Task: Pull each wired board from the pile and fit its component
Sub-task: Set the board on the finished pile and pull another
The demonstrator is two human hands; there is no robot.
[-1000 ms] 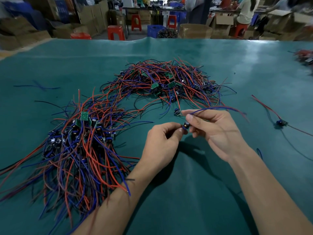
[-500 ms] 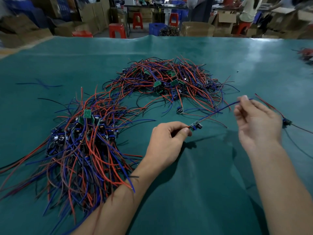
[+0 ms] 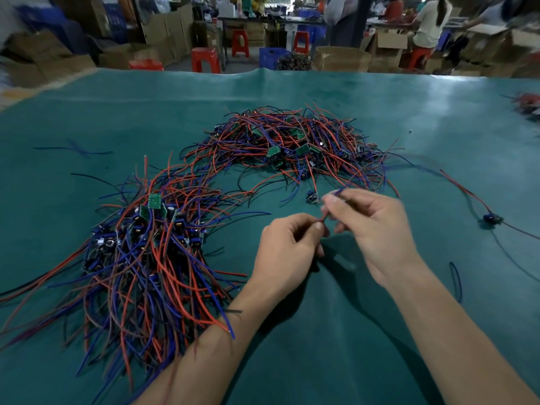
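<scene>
Your left hand (image 3: 287,247) and right hand (image 3: 369,226) both pinch one red wire (image 3: 323,219); two big piles (image 3: 140,252) remain mid-desk (image 3: 380,331).

near pile (image 3: 146,258): on table (image 3: 336,361), left of left hand (image 3: 287,252)
far pile (image 3: 292,147): behind both hands
loose board (image 3: 492,219): right of right hand (image 3: 374,229), well apart
boxes (image 3: 342,58), stools (image 3: 206,59): beyond table's far edge
</scene>
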